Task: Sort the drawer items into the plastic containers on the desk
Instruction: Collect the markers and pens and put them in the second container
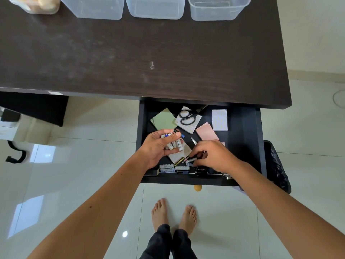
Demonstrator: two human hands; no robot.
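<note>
The person stands over the open drawer (242,128) with both arms reaching in. The left hand (158,146) is cupped, fingers curled around a bunch of white batteries (174,143), the thumb pressed over them. The right hand (212,156) is down near the drawer's front, fingertips (196,162) pinched on another battery (190,160). More batteries (175,168) lie along the front wall, just below both hands. Three clear plastic containers (156,8) sit at the desk's (130,53) far edge.
</note>
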